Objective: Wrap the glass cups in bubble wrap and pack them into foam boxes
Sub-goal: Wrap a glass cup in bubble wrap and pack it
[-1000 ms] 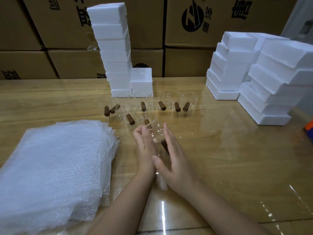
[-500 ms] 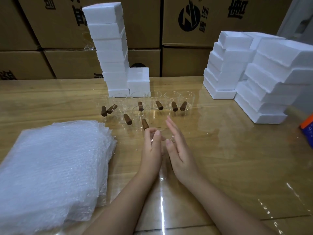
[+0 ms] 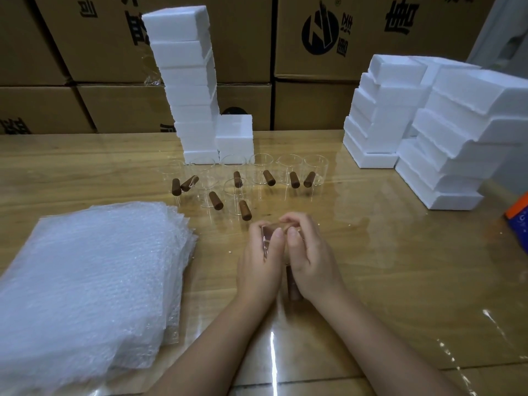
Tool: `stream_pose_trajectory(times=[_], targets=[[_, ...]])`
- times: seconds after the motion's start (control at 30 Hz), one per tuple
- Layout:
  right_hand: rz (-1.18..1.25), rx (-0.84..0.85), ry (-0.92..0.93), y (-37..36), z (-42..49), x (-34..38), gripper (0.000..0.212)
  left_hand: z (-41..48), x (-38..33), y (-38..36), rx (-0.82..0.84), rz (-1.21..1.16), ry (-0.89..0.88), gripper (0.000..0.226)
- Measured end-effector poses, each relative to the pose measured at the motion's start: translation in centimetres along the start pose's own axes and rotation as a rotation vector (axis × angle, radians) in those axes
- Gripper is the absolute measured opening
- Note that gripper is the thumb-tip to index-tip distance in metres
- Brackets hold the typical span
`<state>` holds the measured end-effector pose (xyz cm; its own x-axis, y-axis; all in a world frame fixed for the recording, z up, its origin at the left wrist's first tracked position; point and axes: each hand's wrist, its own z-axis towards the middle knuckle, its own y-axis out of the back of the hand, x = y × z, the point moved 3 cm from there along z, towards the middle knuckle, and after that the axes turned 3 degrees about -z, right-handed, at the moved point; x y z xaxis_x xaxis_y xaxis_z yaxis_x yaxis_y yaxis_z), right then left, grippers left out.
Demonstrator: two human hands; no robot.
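On the shiny wooden table (image 3: 400, 267) a pile of bubble wrap (image 3: 85, 287) is laid at the left edge, glass cups (image 3: 245, 178) are stood mid-table, and white foam boxes (image 3: 188, 90) are stacked along the back edge.

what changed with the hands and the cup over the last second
Both hands closed in: the left hand and right hand, open-palmed on either side of the glass cup before, now curl their fingers around it and hold it together, its brown handle pointing toward the person. The other cups, the bubble wrap stack and the foam boxes stayed put.
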<state>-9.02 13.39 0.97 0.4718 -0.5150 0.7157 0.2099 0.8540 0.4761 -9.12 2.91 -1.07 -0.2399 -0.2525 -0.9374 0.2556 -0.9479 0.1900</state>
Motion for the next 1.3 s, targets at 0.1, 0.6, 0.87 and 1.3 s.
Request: stream_pose_trajectory(times=[0.1,0.6,0.87,1.3], targets=[[0.055,0.021,-0.072,-0.1,0.1,-0.3,0.046,-0.1,-0.3,0.1,0.0,0.08,-0.04,0.062],[0.538,0.236,-0.645,-1.4,0.0,-1.7,0.035,0.2,-1.7,1.0,0.074,0.355,-0.308,0.061],[0.763,0.41,-0.861,-1.0,-0.2,-1.3,0.042,-0.1,-3.0,1.6,0.144,0.484,-0.545,0.042],[0.227,0.074,-0.224,-1.0,-0.3,-1.5,0.038,0.3,-1.4,0.3,0.129,-0.081,-0.187,0.026]])
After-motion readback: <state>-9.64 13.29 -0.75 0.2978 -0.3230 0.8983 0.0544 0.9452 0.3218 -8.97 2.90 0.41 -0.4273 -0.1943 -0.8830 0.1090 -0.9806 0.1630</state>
